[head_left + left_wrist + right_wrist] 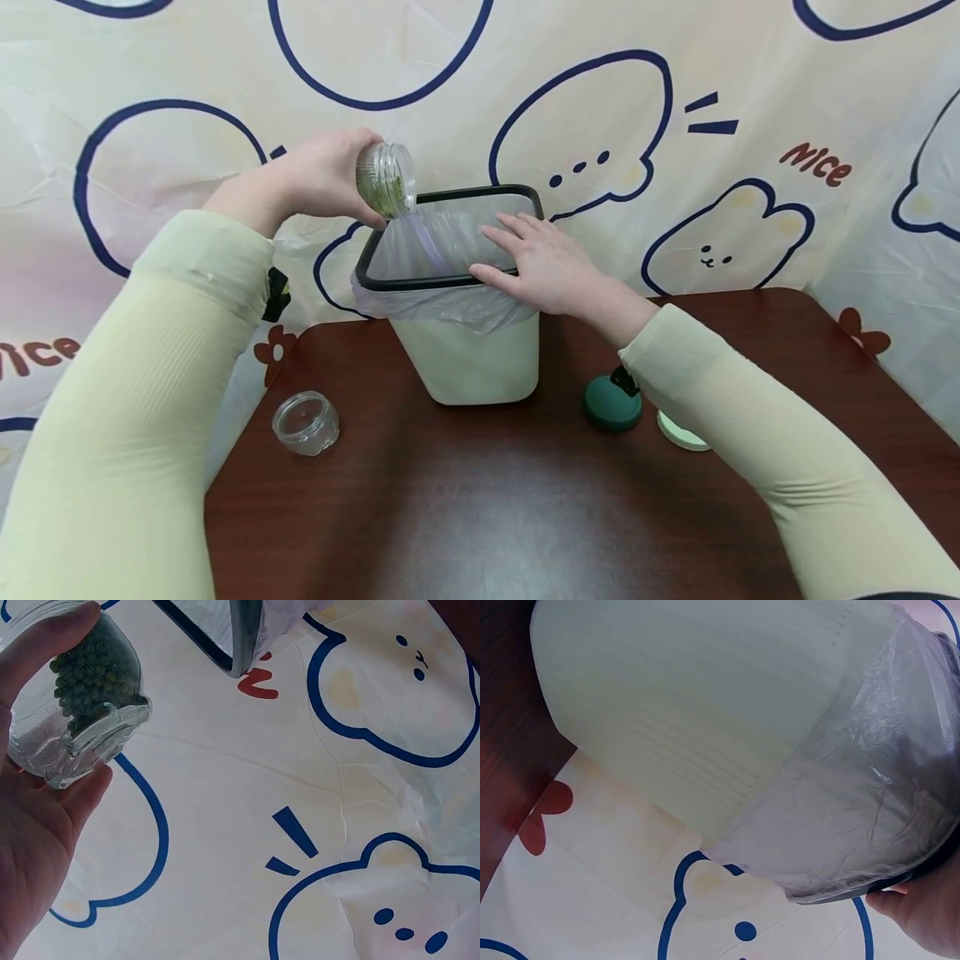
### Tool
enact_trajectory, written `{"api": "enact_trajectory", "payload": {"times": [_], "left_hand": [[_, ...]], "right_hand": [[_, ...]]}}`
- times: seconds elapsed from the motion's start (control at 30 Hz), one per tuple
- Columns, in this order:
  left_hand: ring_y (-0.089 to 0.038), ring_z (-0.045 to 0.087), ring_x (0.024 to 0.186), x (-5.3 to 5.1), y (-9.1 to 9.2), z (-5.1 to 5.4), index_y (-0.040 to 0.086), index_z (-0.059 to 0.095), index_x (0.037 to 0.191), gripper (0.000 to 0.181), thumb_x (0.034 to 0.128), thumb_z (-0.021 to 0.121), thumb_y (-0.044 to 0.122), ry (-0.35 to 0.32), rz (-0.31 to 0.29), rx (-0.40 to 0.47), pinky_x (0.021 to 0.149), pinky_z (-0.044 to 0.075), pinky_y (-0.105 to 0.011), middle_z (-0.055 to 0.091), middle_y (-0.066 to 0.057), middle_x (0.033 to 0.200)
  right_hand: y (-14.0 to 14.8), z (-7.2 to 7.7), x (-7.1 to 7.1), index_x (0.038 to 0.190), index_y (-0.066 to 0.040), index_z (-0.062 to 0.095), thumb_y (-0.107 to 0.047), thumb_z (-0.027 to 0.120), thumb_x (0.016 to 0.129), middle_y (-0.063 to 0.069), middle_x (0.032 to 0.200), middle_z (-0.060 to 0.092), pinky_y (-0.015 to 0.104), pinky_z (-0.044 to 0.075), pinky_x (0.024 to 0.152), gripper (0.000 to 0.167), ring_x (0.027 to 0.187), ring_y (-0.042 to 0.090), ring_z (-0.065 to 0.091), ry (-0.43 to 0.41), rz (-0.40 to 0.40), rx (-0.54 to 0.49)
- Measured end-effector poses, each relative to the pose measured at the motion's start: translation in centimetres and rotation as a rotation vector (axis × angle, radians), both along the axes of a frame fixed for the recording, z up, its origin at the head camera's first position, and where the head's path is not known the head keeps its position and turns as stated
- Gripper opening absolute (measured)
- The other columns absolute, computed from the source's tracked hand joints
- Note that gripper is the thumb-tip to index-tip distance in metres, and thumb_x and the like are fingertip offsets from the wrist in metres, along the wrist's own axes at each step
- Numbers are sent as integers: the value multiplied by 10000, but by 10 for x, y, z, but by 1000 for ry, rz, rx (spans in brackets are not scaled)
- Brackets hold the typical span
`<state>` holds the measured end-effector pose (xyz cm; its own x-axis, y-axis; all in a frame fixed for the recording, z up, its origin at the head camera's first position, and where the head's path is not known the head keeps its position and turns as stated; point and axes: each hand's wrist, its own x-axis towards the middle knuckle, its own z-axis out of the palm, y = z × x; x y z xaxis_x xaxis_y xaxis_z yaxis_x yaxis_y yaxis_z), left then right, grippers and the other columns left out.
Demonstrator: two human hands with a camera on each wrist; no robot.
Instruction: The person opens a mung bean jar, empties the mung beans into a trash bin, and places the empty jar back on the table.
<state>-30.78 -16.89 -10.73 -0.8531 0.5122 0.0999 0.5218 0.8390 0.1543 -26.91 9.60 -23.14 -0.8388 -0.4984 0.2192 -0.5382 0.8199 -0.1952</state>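
Note:
My left hand (322,177) grips a clear glass jar (382,179), tipped on its side with its mouth toward the waste bin (483,362). Small green beans (94,675) show inside the jar in the left wrist view. The jar's mouth is above the left part of the bin's black rim (450,283). At the bin's right side my right hand (551,265) rests over the rim, fingers spread and fairly straight. A thin translucent liner bag (480,307) lines the bin and folds down over its outside.
An open glass jar (307,423) stands on the brown table (480,500) at left. To the right lie a dark green lid (611,406) and a pale green lid (681,433), partly hidden by my right sleeve. A patterned cloth (600,125) hangs behind the bin.

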Motion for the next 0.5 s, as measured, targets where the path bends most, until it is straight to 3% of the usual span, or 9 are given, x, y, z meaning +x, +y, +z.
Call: {"api": "enact_trajectory", "payload": {"times": [0.3, 0.4, 0.5], "left_hand": [[-418, 459, 1182, 3, 1, 9, -55, 302, 1440, 948, 697, 862, 125, 21, -9, 52, 957, 429, -555, 443, -261, 1350], [-415, 470, 1171, 4, 4, 10, -56, 332, 1426, 931, 691, 866, 145, 59, -19, 14, 959, 427, -555, 465, -259, 1334], [-405, 480, 1151, 2, 4, 7, -59, 365, 1402, 899, 689, 866, 163, 57, -22, -26, 952, 427, -556, 484, -255, 1313]], "right_hand": [[1, -1, 0, 1522, -174, 336, -615, 390, 959, 99, 1585, 222, 472, 109, 1156, 717, 1453, 297, 149, 0, 1, -11], [1, 0, 1, 1522, -174, 335, -612, 394, 959, 98, 1585, 222, 471, 107, 1157, 716, 1453, 297, 149, 2, -2, -13], [0, 0, 1, 1522, -173, 334, -616, 393, 959, 99, 1585, 221, 471, 107, 1157, 719, 1453, 297, 149, 2, -1, -11]]}}
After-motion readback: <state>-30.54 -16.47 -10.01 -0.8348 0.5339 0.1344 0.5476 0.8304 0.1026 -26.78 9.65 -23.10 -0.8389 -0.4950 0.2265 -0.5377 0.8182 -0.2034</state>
